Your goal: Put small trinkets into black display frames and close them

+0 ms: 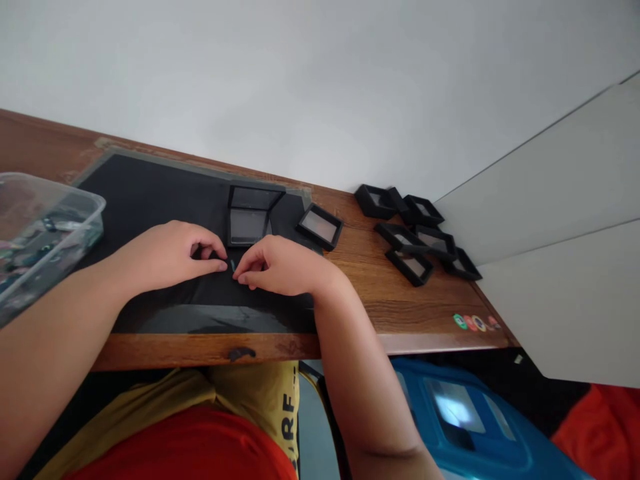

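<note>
On the black mat (pixel 160 193), my two hands face each other with their fingertips close together. A small, thin bluish piece (pixel 233 265) shows between them, too small to name. My right hand (pixel 280 265) pinches at its lower end. Thumb and forefinger of my left hand (pixel 175 259) are drawn together at its other side; whether anything is between them cannot be seen. Just beyond the hands stands a black hinged case (pixel 247 225) with its lid up, partly covered by my right hand. A black frame-like box (pixel 320 227) with a pale window lies to its right.
A clear plastic tub (pixel 93 203) holding several small shiny packets stands at the left. More black windowed boxes (pixel 410 267) lie in a loose group on the wooden table (pixel 360 267) at the right, by the white wall. A blue plastic object (pixel 480 427) is below the table edge.
</note>
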{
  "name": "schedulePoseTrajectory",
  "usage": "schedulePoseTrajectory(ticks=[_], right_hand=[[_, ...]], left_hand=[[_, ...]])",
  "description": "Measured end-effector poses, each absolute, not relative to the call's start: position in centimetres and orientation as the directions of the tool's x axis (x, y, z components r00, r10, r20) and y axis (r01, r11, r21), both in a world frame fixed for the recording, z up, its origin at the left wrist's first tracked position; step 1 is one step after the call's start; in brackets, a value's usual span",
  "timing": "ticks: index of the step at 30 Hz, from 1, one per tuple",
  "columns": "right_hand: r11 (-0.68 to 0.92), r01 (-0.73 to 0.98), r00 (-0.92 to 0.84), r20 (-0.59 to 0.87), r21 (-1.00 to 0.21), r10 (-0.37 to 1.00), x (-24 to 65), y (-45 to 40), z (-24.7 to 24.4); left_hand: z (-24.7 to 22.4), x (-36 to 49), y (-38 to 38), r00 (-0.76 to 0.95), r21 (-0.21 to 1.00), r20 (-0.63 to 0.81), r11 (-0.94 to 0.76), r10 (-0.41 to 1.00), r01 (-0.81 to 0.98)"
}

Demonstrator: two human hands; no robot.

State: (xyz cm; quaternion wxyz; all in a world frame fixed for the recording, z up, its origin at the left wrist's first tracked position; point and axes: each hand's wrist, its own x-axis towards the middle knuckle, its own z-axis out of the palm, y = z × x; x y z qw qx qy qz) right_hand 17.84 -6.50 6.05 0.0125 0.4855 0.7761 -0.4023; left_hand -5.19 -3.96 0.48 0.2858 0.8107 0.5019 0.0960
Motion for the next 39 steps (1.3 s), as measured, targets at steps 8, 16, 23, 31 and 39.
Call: schedulePoseTrajectory(ticks=[8, 16, 23, 31, 39], right_hand=[[0.231, 0.770, -0.458, -0.264, -0.595, 0.849, 18.1, -6.1, 5.8], [0.252, 0.806, -0.458, -0.295, -0.535, 0.839, 17.4, -6.2, 5.1], [0.296, 0.796, -0.480, -0.253, -0.528, 0.840, 17.3, -6.1, 4.7], [0.320, 0.771, -0.526, -0.269, -0.551, 0.807, 17.5, -5.9, 4.5], [0.285, 0.771, -0.508, -0.282, -0.569, 0.814, 17.4, -5.8, 4.5]], left_hand=[[0.3, -5.1, -3.9, 0.483, 0.579, -0.146, -0.321, 0.863, 0.749], [0.2, -5.0, -3.8, 0.479, 0.572, -0.137, -0.326, 0.867, 0.753], [0.2, -4.9, -3.9, 0.479, 0.562, -0.129, -0.334, 0.868, 0.757], [0.1, -5.0, -3.9, 0.480, 0.570, -0.138, -0.327, 0.866, 0.754], [-0.2, -4.8, -3.8, 0.482, 0.590, -0.141, -0.318, 0.864, 0.743]])
